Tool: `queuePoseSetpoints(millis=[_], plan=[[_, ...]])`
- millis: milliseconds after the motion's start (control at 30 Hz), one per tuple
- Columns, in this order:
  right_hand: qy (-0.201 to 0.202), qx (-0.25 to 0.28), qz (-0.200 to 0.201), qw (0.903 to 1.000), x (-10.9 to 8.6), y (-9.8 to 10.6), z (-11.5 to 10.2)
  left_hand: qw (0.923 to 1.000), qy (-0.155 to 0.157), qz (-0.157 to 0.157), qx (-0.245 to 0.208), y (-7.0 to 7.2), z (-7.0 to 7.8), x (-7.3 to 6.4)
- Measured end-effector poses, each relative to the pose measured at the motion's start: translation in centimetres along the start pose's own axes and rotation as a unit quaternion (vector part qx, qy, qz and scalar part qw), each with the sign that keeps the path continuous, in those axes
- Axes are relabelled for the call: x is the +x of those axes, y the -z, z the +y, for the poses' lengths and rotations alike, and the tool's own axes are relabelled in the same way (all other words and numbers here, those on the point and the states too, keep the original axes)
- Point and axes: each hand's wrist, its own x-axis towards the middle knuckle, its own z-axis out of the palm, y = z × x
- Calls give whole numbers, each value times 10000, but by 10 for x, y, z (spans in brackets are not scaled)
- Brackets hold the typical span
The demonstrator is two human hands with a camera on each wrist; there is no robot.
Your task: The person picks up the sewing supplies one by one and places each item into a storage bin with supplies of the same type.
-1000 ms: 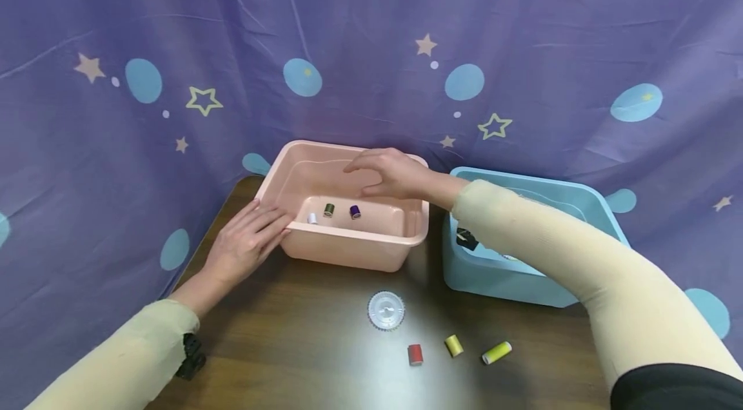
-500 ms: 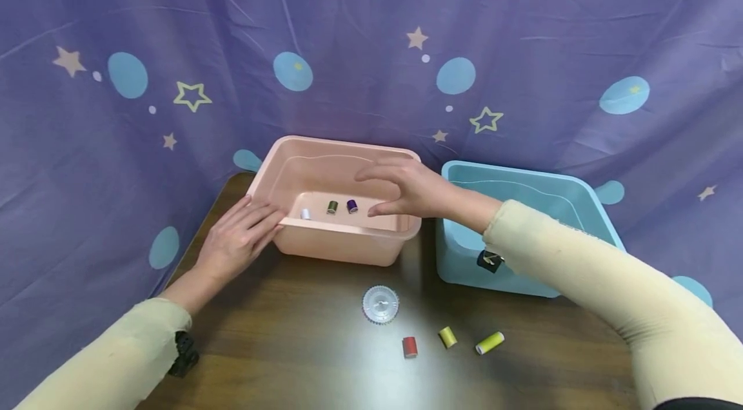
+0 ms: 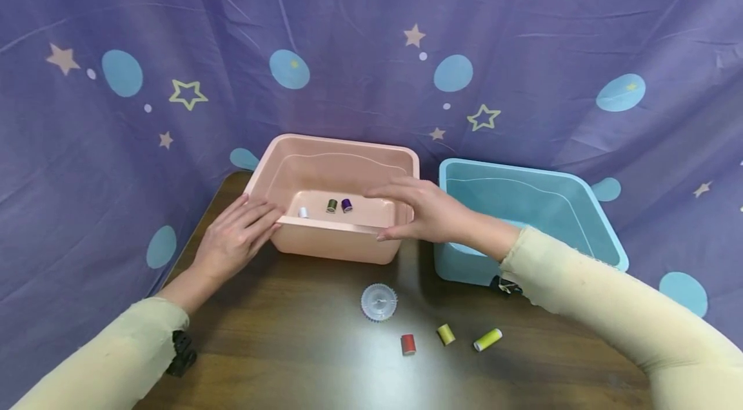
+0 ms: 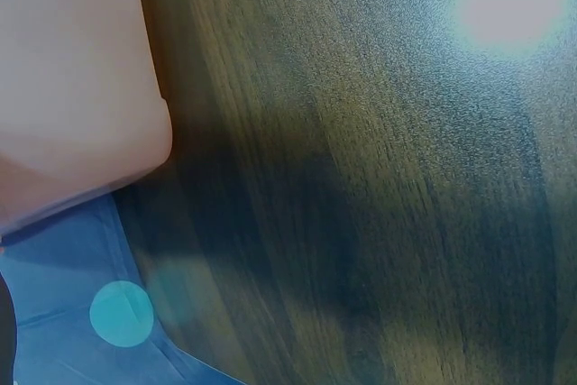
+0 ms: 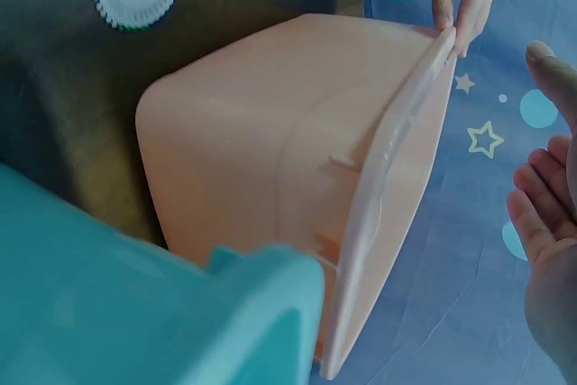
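Wooden table [image 3: 278, 339]: right hand [image 3: 432, 210] spread, empty!
Left hand [image 3: 235, 239] grips pink bin [image 3: 336, 244]; seemingly between pickups, next likely needing a spool [image 3: 409, 344] pinched.

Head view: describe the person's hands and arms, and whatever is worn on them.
The left hand and right hand are bare, without gloves. Pale cream sleeves end near the wrists in slightly uneven edges. A small black device sits beneath the left sleeve's end; another black piece shows at the right's.
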Motion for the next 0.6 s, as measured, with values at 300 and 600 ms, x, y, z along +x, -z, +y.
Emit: queuePoseSetpoints(millis=[300,600], plan=[[111,64,315,9994,-26,-11,-4,10000,32,2,0,-1,2,0],[-209,362,352,9985,-44,-21,-13,10000,40,46,-35,0,0,-1]])
